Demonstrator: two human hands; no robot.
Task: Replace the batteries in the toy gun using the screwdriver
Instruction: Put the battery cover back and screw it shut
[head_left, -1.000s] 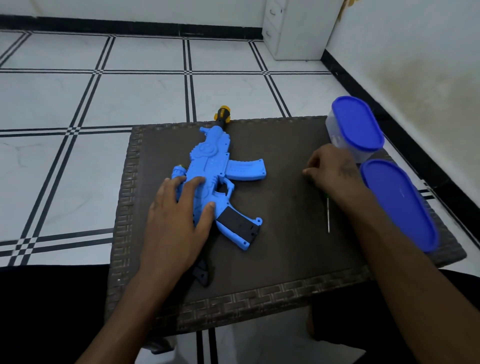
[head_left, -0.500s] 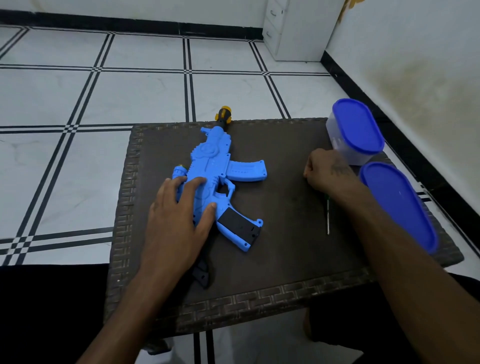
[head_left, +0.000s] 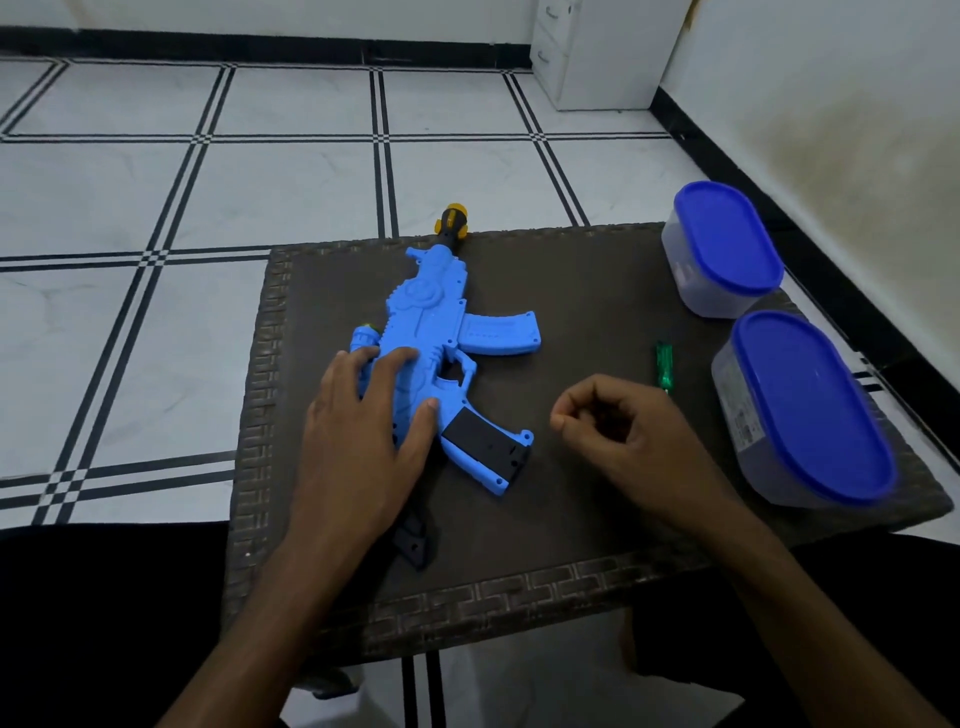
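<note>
At the right of your frame: two blue-lidded containers (head_left: 724, 249) (head_left: 802, 410) on your woven table (head_left: 519, 592); white cabinet (head_left: 597, 52) upper right.

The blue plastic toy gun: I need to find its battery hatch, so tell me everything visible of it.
The blue plastic toy gun lies flat on the dark woven table, its black and yellow muzzle jutting past the far edge. A curved blue magazine points right; the grip carries a black panel; a black stock piece shows near the front edge. The left hand rests flat on its body. No hatch or screw is discernible.
</note>
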